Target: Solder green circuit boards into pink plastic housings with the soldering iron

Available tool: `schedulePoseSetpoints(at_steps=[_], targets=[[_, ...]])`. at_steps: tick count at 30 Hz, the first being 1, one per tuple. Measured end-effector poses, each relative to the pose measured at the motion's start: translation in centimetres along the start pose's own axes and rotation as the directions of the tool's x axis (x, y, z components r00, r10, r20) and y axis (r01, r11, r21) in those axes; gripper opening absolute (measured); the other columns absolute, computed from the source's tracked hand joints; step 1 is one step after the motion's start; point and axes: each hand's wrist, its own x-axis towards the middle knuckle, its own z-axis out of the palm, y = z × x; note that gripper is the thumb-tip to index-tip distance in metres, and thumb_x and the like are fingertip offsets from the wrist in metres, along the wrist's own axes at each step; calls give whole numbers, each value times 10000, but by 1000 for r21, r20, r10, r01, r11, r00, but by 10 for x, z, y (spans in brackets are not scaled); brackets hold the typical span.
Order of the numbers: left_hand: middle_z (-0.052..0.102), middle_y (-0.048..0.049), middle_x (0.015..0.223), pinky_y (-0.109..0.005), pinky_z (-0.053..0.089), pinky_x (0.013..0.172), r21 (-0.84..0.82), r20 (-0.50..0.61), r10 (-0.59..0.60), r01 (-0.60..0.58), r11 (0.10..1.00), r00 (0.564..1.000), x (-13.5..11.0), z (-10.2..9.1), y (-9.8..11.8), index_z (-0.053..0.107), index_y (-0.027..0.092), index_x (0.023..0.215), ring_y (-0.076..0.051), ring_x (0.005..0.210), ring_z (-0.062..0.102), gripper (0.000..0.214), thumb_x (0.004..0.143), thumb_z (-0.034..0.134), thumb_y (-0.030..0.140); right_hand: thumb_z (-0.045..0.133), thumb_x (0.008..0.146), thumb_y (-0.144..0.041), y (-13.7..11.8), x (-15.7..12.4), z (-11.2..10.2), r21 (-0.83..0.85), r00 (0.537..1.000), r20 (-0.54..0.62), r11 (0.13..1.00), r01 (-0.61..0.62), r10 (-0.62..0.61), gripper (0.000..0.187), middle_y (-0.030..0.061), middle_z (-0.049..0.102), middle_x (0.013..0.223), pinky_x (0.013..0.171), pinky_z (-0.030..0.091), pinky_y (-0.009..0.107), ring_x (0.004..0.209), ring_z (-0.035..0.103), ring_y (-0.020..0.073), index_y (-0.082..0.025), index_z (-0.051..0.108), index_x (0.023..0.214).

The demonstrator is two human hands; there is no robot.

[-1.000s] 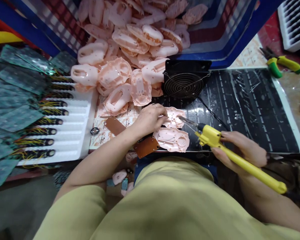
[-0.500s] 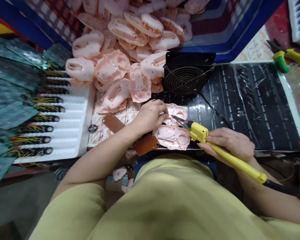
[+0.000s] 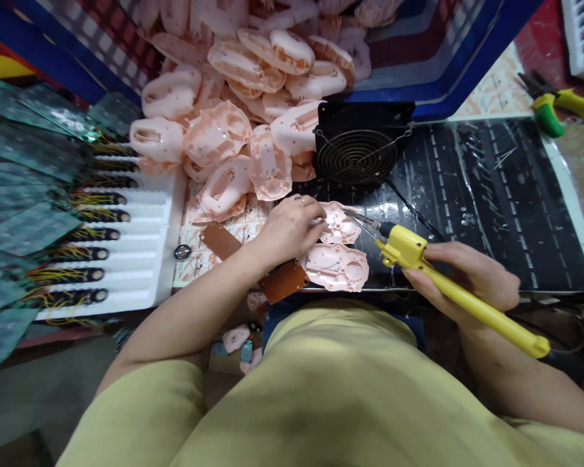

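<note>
My left hand (image 3: 292, 227) rests over the left end of the upper pink plastic shell (image 3: 343, 224), its fingers pinched together; what lies between the fingertips is hidden. In my right hand (image 3: 474, 275) is a yellow soldering gun (image 3: 413, 250), gripped by its handle. Its thin metal tip reaches left to the right end of the upper shell; I cannot tell whether it touches. Just below, a second pink shell (image 3: 338, 267) lies open side up, with a thin wire inside. A brown circuit board (image 3: 285, 282) sits under my left wrist, and another brown board (image 3: 220, 240) lies beyond the forearm.
A black fan (image 3: 357, 152) stands behind the shells, beside heaped pink shells (image 3: 219, 133) spilling from a blue crate (image 3: 442, 97). At left, a white ribbed tray (image 3: 150, 259) carries wired parts and green boards (image 3: 29, 149). Pliers (image 3: 557, 107) lie far right.
My right hand has drawn the soldering gun back to the right, moving its tip away from my left fingertips. The left hand and both shells have hardly moved.
</note>
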Motion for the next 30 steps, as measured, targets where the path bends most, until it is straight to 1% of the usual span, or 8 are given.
schedulePoseSetpoints(at_steps=[4, 7, 11, 14, 17, 21, 26, 30], targets=[[743, -84, 961, -344, 481, 850, -52, -51, -27, 24, 998, 998, -3, -2, -2, 734, 161, 1013, -220, 888, 662, 199, 896, 592, 238, 846, 720, -190, 0, -4, -3, -53, 997, -40, 996, -74, 72, 577, 49, 751, 954, 642, 626, 313, 720, 721, 199, -224, 635, 1256], [743, -77, 923, -356, 462, 861, -33, -56, -24, 22, 999, 998, -2, 1, -5, 759, 175, 935, -219, 882, 660, 187, 914, 583, 234, 833, 718, -138, 2, 1, 0, 51, 999, -27, 998, -46, 47, 403, 25, 741, 869, 589, 609, 286, 703, 712, 181, -224, 674, 1078], [721, -85, 942, -356, 456, 849, 26, -59, 18, -16, 1000, 998, -1, 5, -5, 774, 194, 1023, -218, 895, 636, 227, 939, 570, 246, 850, 678, -105, 7, 4, 4, 136, 999, -20, 990, 39, -37, 321, -6, 707, 743, 552, 594, 256, 651, 696, 161, -206, 639, 896], [711, -82, 917, -348, 461, 838, 70, -74, 9, -4, 998, 997, -1, 6, -2, 760, 181, 1072, -215, 875, 628, 239, 933, 569, 218, 829, 725, -163, 7, 0, 3, 53, 996, -52, 996, -69, 72, 327, 6, 732, 825, 590, 603, 264, 682, 709, 164, -225, 663, 1000], [712, -67, 848, -353, 466, 827, 103, -80, -52, 60, 993, 995, 0, 6, 2, 744, 156, 1050, -220, 836, 638, 205, 905, 608, 207, 812, 765, -236, 4, -1, 2, -34, 991, -21, 990, -135, 134, 467, 21, 753, 932, 650, 622, 279, 697, 720, 167, -242, 638, 1199], [717, -79, 835, -372, 464, 786, 193, -22, -64, 67, 979, 998, 4, 6, 8, 753, 160, 878, -254, 838, 654, 172, 906, 615, 259, 823, 752, -221, 4, 3, 3, -8, 998, 18, 999, -53, 53, 371, 21, 755, 887, 623, 618, 269, 688, 722, 171, -234, 666, 1088], [725, -95, 853, -378, 463, 767, 268, 15, -71, 64, 961, 997, 6, 6, 11, 753, 145, 880, -262, 841, 669, 216, 919, 566, 246, 857, 694, -160, 11, 7, 9, 170, 999, 21, 985, 23, -27, 320, -6, 724, 766, 592, 610, 249, 679, 715, 162, -218, 645, 926], [724, -93, 840, -374, 464, 764, 285, 17, -69, 62, 956, 997, 6, 6, 11, 751, 147, 850, -260, 843, 673, 209, 905, 574, 242, 859, 686, -142, 14, 9, 11, 185, 997, 44, 982, 49, -58, 309, -10, 724, 758, 598, 613, 251, 677, 714, 161, -214, 643, 894]])
